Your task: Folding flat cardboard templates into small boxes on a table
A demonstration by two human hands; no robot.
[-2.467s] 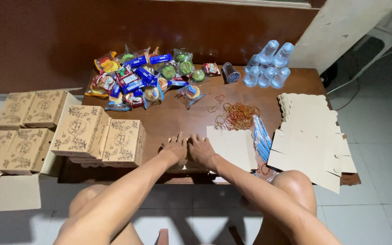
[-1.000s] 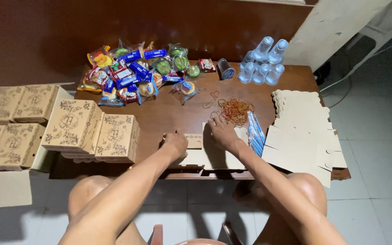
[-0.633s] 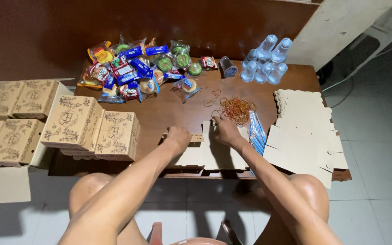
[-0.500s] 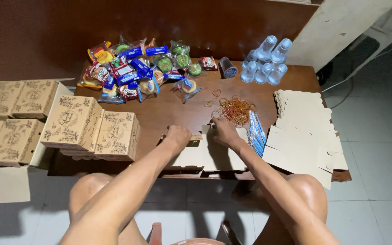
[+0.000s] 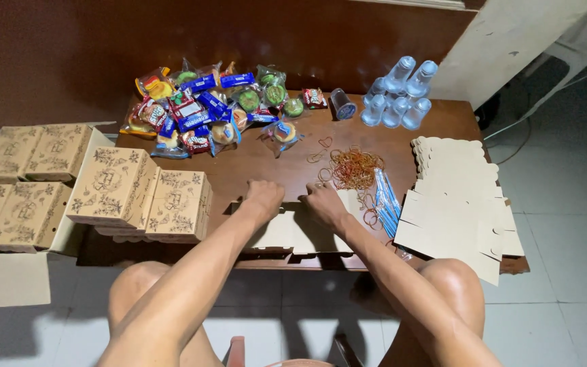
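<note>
head view: left hand [image 5: 264,197] & right hand [image 5: 323,202], close together, press down on a flat cardboard box blank [image 5: 293,231] at the near edge of a brown table [image 5: 443,122]; thin, light, stiff card, prob best gripped at flap edges; rubber bands [image 5: 354,167] tangled nearby

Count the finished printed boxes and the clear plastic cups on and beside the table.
Printed boxes: 6
Clear plastic cups: 6, one lying apart on its side
Total: 12
</note>
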